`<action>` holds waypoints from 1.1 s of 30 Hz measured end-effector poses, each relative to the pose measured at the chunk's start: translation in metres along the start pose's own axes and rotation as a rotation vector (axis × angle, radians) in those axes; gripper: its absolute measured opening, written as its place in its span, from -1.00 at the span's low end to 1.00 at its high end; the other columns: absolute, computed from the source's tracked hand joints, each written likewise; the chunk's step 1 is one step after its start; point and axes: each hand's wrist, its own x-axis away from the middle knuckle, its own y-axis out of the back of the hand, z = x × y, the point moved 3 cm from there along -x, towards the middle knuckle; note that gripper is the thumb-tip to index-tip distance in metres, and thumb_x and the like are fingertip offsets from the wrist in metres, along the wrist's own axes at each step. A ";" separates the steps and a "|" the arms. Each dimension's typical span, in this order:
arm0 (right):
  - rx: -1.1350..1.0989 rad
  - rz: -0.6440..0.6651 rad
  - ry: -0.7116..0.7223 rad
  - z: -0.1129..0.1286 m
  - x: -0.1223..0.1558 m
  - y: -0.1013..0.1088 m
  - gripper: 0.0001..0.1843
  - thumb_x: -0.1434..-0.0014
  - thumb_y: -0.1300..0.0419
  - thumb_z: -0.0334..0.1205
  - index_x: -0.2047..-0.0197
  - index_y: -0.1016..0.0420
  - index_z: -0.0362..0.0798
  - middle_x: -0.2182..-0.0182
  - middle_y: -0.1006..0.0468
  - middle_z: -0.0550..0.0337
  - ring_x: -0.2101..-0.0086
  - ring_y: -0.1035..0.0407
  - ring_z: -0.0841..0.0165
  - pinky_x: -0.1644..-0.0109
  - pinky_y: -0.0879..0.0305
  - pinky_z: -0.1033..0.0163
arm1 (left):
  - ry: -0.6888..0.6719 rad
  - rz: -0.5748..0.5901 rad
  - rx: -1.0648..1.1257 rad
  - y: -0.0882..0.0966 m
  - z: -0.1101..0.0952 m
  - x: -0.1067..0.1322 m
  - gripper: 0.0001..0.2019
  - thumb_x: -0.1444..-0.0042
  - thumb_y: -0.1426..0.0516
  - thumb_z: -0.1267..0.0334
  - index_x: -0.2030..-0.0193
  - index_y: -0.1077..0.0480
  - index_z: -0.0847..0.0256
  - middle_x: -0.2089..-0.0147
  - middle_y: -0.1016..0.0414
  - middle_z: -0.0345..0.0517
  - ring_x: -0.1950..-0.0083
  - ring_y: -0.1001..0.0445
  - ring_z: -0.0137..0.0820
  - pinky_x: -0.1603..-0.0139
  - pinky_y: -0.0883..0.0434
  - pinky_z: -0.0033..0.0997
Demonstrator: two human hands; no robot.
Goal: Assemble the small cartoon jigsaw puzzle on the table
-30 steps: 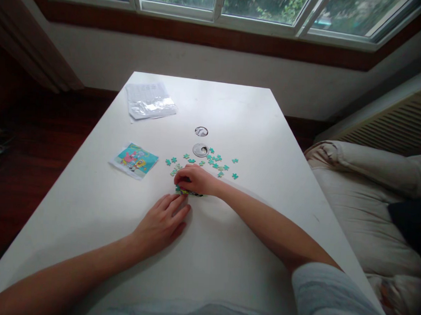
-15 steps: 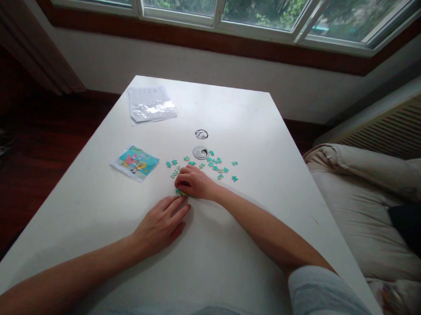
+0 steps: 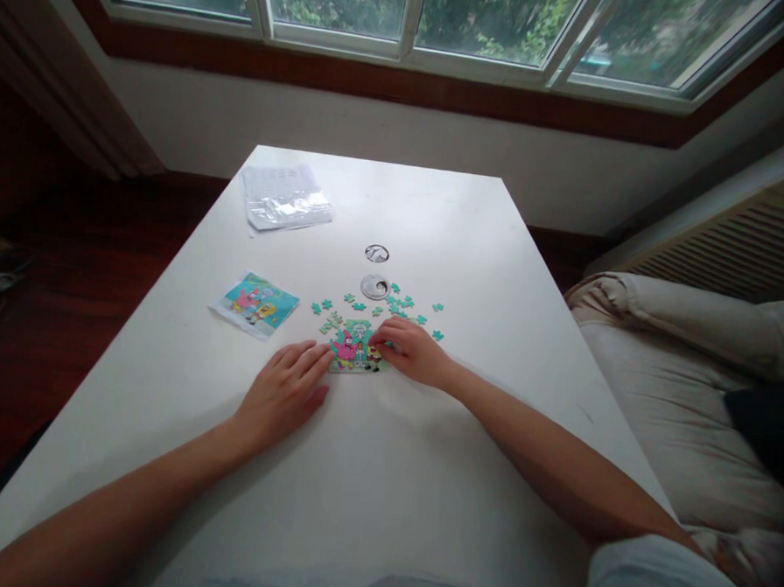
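Note:
A partly joined jigsaw puzzle (image 3: 350, 348) with pink, green and yellow cartoon figures lies flat on the white table (image 3: 383, 468). My left hand (image 3: 286, 384) rests palm down with its fingers stretched out, the fingertips touching the puzzle's left edge. Over the puzzle's right part, my right hand (image 3: 412, 349) has its fingers pinched together and covers that side. Whatever is between those fingertips is hidden. Loose green jigsaw pieces (image 3: 358, 307) are scattered just beyond the puzzle, some partly behind my right hand.
Left of the puzzle lies a picture card (image 3: 260, 304) with similar cartoon figures. A clear plastic bag with papers (image 3: 285, 198) is at the table's far left. Two round inserts (image 3: 375, 286) sit in the tabletop. A beige sofa (image 3: 635, 411) stands on the right.
My right hand has moved right, uncovering the puzzle's left and middle parts. My left hand has shifted slightly left, to the puzzle's edge.

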 end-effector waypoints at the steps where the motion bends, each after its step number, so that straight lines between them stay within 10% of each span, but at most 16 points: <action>1: -0.010 -0.024 -0.002 -0.001 0.008 0.003 -0.85 -0.35 -0.17 -0.33 0.15 -0.58 0.00 0.27 -0.59 0.09 0.19 -0.43 0.25 0.05 -0.34 0.15 | 0.002 0.009 -0.002 -0.002 0.001 0.000 -0.50 -0.32 -0.15 0.27 -0.38 -0.33 0.20 -0.36 -0.42 0.09 -0.37 -0.36 -0.05 -0.35 -0.38 0.10; 19: -0.142 -0.463 -0.432 -0.047 0.057 0.037 -0.80 -0.27 -0.20 -0.16 0.14 -0.63 0.00 0.32 -0.65 0.17 0.30 -0.50 0.31 0.16 -0.38 0.20 | -0.089 0.031 -0.008 -0.006 -0.002 -0.006 -0.59 -0.36 -0.09 0.31 -0.33 -0.39 0.19 -0.33 -0.46 0.03 -0.36 -0.37 -0.08 -0.36 -0.34 0.06; 33: -0.205 -0.506 -0.486 -0.054 0.060 0.038 -0.79 -0.26 -0.22 -0.13 0.15 -0.63 -0.02 0.34 -0.65 0.18 0.30 -0.50 0.32 0.23 -0.36 0.24 | -0.087 0.076 0.002 -0.004 -0.003 -0.010 -0.60 -0.34 -0.14 0.29 -0.29 -0.41 0.23 -0.32 -0.46 0.06 -0.32 -0.39 -0.08 -0.32 -0.40 0.02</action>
